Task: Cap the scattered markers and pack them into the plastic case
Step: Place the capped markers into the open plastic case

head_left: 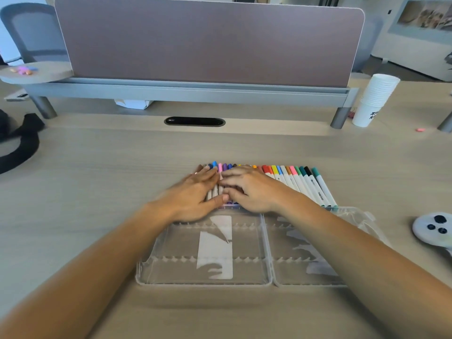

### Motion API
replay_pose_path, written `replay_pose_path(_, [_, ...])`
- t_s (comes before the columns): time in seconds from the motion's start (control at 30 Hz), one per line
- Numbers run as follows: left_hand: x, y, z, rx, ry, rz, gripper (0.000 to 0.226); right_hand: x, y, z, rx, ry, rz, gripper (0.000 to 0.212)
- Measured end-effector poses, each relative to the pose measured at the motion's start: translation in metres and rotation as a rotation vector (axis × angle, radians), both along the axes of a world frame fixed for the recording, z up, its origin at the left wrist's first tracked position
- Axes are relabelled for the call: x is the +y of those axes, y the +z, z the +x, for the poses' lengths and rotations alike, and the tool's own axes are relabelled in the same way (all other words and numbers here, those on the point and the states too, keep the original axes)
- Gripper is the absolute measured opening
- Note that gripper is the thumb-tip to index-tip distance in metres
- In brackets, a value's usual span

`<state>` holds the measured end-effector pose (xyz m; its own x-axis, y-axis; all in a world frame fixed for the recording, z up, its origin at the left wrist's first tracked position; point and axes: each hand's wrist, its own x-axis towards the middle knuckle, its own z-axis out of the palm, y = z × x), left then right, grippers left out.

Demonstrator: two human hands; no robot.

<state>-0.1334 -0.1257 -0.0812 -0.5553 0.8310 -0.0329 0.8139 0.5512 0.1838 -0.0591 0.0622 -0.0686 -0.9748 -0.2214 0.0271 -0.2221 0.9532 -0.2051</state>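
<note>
Clear case lies open; left hand, right hand rest open-fingered on colour-capped markers.

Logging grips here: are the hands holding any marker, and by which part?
The left hand lies flat on the marker row, over the white barrels, gripping nothing. The right hand curls over the barrels; whether it pinches one cannot be told.
</note>
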Motion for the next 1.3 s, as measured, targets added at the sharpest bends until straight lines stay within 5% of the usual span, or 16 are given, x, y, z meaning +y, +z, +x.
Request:
replay_pose_path(0.27, [-0.004,-0.007,-0.003,0.064,0.003,0.085,0.121,0.039,0.001,0.031,-0.054,-0.105,0.026,0.051])
replay_pose_path(0.47, [-0.007,-0.012,-0.012,-0.024,0.100,0.076,0.131,0.070,0.003,0.082,-0.176,-0.419,0.161,0.108])
replay_pose_path(0.57, [-0.006,-0.012,-0.014,-0.059,0.120,0.063,0.135,0.085,-0.008,0.094,-0.225,-0.585,0.146,0.117])
replay_pose_path(1.3, [0.003,-0.007,-0.071,-0.047,0.085,0.094,0.127,0.093,-0.011,0.035,-0.238,-0.574,0.165,0.090])
